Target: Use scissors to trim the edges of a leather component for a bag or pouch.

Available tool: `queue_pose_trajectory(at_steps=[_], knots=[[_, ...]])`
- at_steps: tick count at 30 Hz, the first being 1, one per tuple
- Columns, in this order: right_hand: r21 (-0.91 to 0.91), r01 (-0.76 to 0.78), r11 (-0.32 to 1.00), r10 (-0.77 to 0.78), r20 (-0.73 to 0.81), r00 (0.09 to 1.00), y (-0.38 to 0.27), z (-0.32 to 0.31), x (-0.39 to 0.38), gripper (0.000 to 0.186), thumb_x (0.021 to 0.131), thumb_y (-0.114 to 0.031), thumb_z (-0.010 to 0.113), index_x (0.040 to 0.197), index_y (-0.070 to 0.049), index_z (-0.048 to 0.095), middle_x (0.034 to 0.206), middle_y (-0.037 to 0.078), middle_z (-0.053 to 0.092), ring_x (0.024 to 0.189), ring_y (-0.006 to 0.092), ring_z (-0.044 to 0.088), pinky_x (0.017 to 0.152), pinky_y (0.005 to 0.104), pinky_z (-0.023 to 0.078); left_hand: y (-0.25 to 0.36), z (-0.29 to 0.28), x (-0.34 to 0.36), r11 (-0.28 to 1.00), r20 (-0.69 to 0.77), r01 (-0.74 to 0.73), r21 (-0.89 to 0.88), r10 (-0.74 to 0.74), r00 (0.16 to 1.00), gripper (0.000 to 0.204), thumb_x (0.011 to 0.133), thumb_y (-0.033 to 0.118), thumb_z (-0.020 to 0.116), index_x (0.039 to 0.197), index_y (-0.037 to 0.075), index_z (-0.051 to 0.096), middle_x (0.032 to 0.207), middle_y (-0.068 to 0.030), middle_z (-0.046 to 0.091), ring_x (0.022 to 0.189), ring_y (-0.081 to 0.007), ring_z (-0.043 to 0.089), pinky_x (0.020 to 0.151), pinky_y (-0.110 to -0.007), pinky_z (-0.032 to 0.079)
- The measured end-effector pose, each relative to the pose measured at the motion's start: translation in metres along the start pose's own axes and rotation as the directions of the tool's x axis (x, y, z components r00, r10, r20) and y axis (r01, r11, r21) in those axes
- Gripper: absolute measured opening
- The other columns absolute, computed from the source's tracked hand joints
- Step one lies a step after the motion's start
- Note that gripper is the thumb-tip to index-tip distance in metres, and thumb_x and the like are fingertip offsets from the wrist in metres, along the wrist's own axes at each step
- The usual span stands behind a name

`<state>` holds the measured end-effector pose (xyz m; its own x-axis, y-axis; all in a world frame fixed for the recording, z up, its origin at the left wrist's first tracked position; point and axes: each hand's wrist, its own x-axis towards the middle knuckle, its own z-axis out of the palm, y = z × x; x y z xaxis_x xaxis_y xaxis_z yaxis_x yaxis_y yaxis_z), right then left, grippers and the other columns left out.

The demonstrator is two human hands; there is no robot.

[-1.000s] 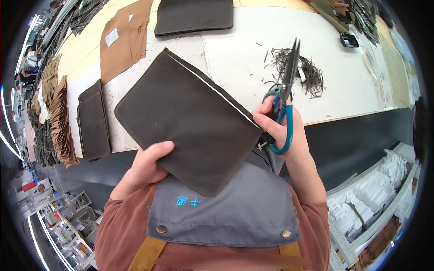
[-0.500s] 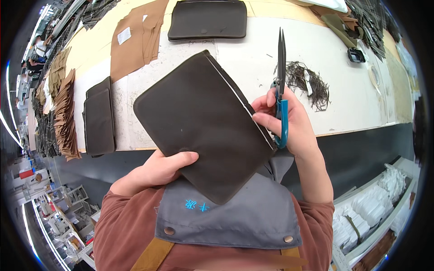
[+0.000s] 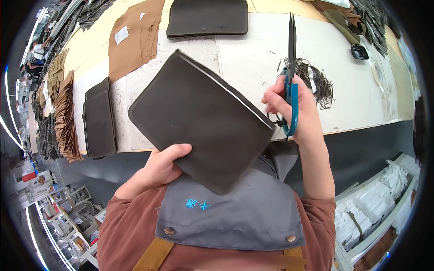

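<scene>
My left hand (image 3: pixel 168 163) grips a dark brown, rounded-corner pouch (image 3: pixel 194 117) by its lower left edge, thumb on top and fingers hidden underneath. A white strip shows along the pouch's upper right edge, beside a dark zipper-like border. To the right, my right hand (image 3: pixel 300 110) is closed around blue-handled scissors (image 3: pixel 291 72), whose blades point away from me and lie together. The right fingertips are apart from the pouch. A small black loop hangs near the scissor handles by the pouch's right corner; I cannot make out what it is.
Similar dark pouches lie stacked on the table (image 3: pixel 253 49) at the far middle (image 3: pixel 208 18) and at left (image 3: pixel 100 122). Brown flat pieces (image 3: pixel 129 40) and folded brown stacks (image 3: pixel 66 117) are at left. Dark thread scraps (image 3: pixel 322 86) lie behind my right hand; a black case (image 3: pixel 360 51) sits farther right.
My right hand with the scissors has moved right and off the pouch's edge. The pouch has turned slightly, its zipper-side upper corner shifting left.
</scene>
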<state>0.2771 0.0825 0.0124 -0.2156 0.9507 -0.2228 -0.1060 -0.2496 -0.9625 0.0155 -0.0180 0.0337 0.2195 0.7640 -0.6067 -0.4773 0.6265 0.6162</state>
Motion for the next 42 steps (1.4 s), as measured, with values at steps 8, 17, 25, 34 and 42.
queue_pose_trajectory(at_steps=[8, 17, 25, 34, 42], knots=[[-0.845, -0.012, 0.534, -0.085, -0.068, 0.994, 0.024, -0.018, -0.010, 0.030, 0.078, -0.011, 0.072, 0.097, 0.002, 0.052, 0.084, 0.013, 0.059, 0.073, 0.0216, 0.061, 0.064, 0.0330, 0.048, -0.039, -0.044, 0.020, 0.984, -0.149, -0.118, -0.135, 0.097, 0.984, 0.041, 0.091, 0.009, 0.049, 0.130, -0.003, 0.041, 0.127, -0.0163, 0.051, 0.116, -0.0253, 0.053, 0.097, -0.039, 0.045], [-0.977, 0.159, 0.143, -0.231, 0.123, 0.965, 0.019, 0.009, -0.010, 0.030, 0.080, -0.017, 0.070, 0.100, 0.001, 0.058, 0.099, 0.018, 0.061, 0.093, 0.0353, 0.058, 0.081, 0.0419, 0.046, -0.060, -0.073, 0.018, 0.987, -0.209, -0.122, -0.100, 0.099, 0.973, 0.039, 0.093, 0.012, 0.054, 0.128, -0.001, 0.045, 0.123, -0.0110, 0.054, 0.110, -0.0177, 0.055, 0.087, -0.029, 0.047], [-0.695, 0.489, 0.528, -0.356, 0.342, 0.870, 0.085, 0.089, 0.029, 0.017, 0.081, -0.011, 0.067, 0.096, -0.004, 0.064, 0.091, 0.010, 0.063, 0.082, 0.0280, 0.058, 0.074, 0.0375, 0.044, -0.066, -0.101, -0.001, 1.000, -0.204, -0.017, -0.015, 0.013, 0.979, 0.044, 0.094, 0.020, 0.054, 0.131, -0.001, 0.043, 0.125, -0.0139, 0.053, 0.110, -0.0214, 0.055, 0.088, -0.033, 0.046], [-0.725, 0.503, 0.471, -0.464, 0.281, 0.840, 0.097, 0.106, 0.032, 0.014, 0.079, -0.005, 0.067, 0.093, -0.006, 0.066, 0.088, 0.007, 0.061, 0.083, 0.0255, 0.057, 0.075, 0.0355, 0.044, 0.037, -0.144, -0.047, 0.769, 0.111, -0.109, 0.630, 0.050, 0.993, 0.023, 0.095, 0.015, 0.053, 0.104, -0.002, 0.066, 0.088, -0.0087, 0.070, 0.084, -0.0136, 0.067, 0.069, -0.024, 0.052], [-0.718, 0.521, 0.461, -0.472, 0.298, 0.830, 0.097, 0.110, 0.031, 0.016, 0.079, -0.003, 0.066, 0.094, -0.008, 0.067, 0.089, 0.006, 0.062, 0.084, 0.0247, 0.057, 0.077, 0.0343, 0.045, 0.041, -0.105, 0.084, -0.393, 0.603, -0.459, 0.797, 0.561, 0.567, 0.023, 0.081, 0.011, 0.067, 0.104, 0.013, 0.067, 0.100, -0.0033, 0.064, 0.097, -0.0231, 0.059, 0.085, -0.036, 0.045]])
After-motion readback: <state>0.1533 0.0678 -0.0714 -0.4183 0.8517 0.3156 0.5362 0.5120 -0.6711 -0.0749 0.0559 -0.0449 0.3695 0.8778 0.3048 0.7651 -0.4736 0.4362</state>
